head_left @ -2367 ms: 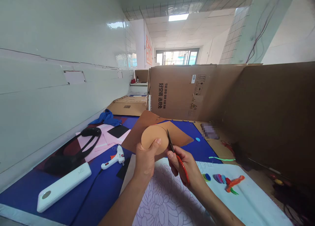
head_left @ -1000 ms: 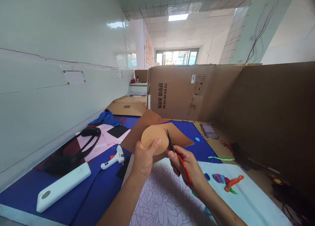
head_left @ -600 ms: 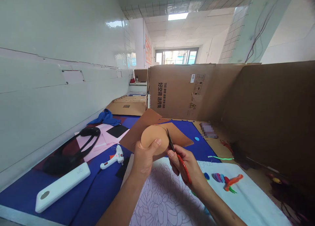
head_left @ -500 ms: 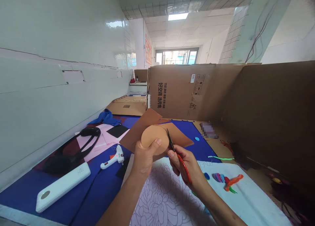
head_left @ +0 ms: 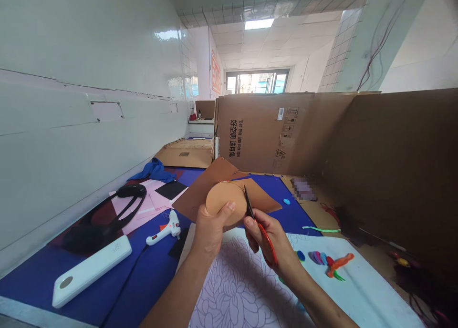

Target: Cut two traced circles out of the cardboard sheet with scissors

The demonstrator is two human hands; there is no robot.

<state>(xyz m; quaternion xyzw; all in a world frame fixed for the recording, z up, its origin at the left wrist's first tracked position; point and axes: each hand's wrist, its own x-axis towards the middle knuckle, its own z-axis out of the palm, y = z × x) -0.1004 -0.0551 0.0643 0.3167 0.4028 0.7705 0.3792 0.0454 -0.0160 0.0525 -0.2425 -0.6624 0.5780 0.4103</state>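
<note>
My left hand (head_left: 211, 228) pinches a round tan disc (head_left: 223, 199), its thumb lying on the disc's face. Around and behind the disc spreads a brown sheet (head_left: 203, 189), with a part sticking out to the right. My right hand (head_left: 266, 237) is closed on red-handled scissors (head_left: 267, 242). Their dark blades lie along the right edge of the disc, tips pointing up and away. Below both hands is a large white sheet with a flower line drawing (head_left: 232, 290).
A white glue gun (head_left: 164, 230) and a long white device (head_left: 93, 271) lie at the left, near pink sheets (head_left: 136, 213) and a black strap (head_left: 125, 213). Colourful clay pieces (head_left: 339, 265) sit at the right. A cardboard wall (head_left: 261, 137) stands behind.
The disc and brown sheet have shifted very slightly in my left hand. The scissors stay at the disc's right edge.
</note>
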